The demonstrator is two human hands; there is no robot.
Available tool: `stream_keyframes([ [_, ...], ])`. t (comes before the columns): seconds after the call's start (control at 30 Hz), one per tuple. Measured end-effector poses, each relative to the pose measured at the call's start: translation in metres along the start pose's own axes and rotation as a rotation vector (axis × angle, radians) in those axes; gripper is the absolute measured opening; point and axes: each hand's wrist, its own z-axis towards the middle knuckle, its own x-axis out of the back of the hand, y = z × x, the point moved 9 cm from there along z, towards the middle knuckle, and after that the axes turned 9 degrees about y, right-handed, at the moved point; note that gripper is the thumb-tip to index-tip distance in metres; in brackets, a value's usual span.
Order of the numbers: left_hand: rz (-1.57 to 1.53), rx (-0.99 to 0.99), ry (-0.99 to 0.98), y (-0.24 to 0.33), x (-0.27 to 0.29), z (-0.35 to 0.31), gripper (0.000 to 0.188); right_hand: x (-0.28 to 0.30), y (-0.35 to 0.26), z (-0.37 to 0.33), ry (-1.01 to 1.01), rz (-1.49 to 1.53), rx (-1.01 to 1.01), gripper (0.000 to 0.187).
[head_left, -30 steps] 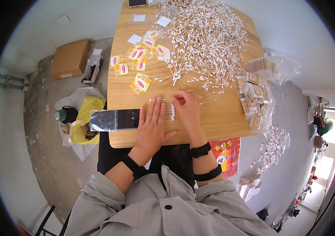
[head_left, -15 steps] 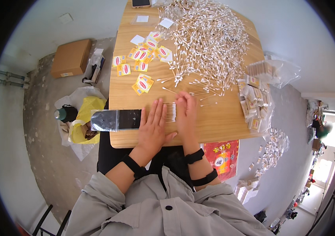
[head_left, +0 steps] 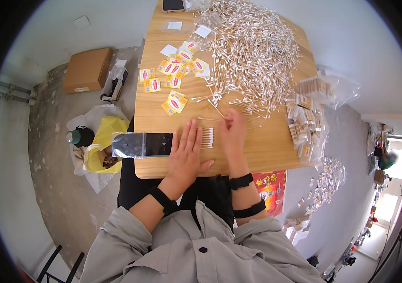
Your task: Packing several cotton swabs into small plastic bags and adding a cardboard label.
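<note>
My left hand [head_left: 185, 153] lies flat with fingers stretched out, covering part of a neat row of cotton swabs [head_left: 207, 137]. Their white tips stick out to the right of its fingers. Left of that hand is a black flat strip in a clear plastic sleeve [head_left: 132, 145], its right end meeting the fingers. My right hand [head_left: 233, 134] is closed in a pinch just right of the row, with a thin cotton swab [head_left: 206, 119] running leftward from its fingertips. Beyond the fingers spreads a large heap of loose cotton swabs [head_left: 253, 52].
Yellow and white printed cards [head_left: 175, 101] lie scattered at the table's left, near a phone [head_left: 172, 4] at the far edge. Bagged swab packs [head_left: 305, 115] sit along the right edge. On the floor are a cardboard box [head_left: 87, 70], a yellow bag [head_left: 109, 137] and more small packs [head_left: 330, 177].
My right hand has moved right, away from the row's tips, toward the near edge of the heap. My left hand stays flat on the row. The view has shifted slightly.
</note>
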Motion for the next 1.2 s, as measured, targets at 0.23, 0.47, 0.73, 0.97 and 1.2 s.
stream_keyframes([
  [0.23,0.083,0.004,-0.100,-0.003,-0.001,0.000,0.105,-0.022,-0.017,-0.048,-0.076,0.620,-0.237,0.038],
  [0.47,0.159,-0.016,-0.018,-0.030,0.014,-0.021,0.103,-0.044,-0.059,-0.069,-0.170,0.566,-0.155,0.039],
  [0.73,0.157,-0.011,-0.017,-0.042,0.030,-0.031,0.103,-0.041,-0.065,-0.059,-0.107,0.187,-0.030,0.036],
  [0.97,0.103,-0.034,0.018,-0.041,0.032,-0.032,0.095,-0.052,-0.089,-0.060,-0.038,-0.237,0.352,0.046],
  [1.2,-0.001,-0.184,0.004,-0.058,0.055,-0.015,0.066,-0.060,-0.085,-0.061,-0.034,-0.318,0.379,0.052],
])
